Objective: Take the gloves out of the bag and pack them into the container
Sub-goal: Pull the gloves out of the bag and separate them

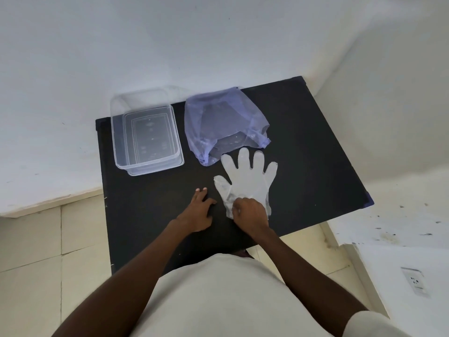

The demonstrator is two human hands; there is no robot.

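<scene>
A clear plastic glove [247, 177] lies flat on the black table [311, 152], its fingers spread toward the far side. My right hand [250, 212] pinches the glove's cuff at the near end. To the left of the glove, my left hand [198, 210] rests on the table with fingers apart, holding nothing. Just beyond the glove lies a translucent purple bag [221, 120], its mouth facing me; more clear material shows faintly inside. A clear rectangular container [145, 135] stands at the table's far left with nothing in it.
White walls run close behind and to the right of the table. Tiled floor shows at the left and near sides. A wall socket [415, 280] is at the lower right. My light shirt fills the bottom of the view.
</scene>
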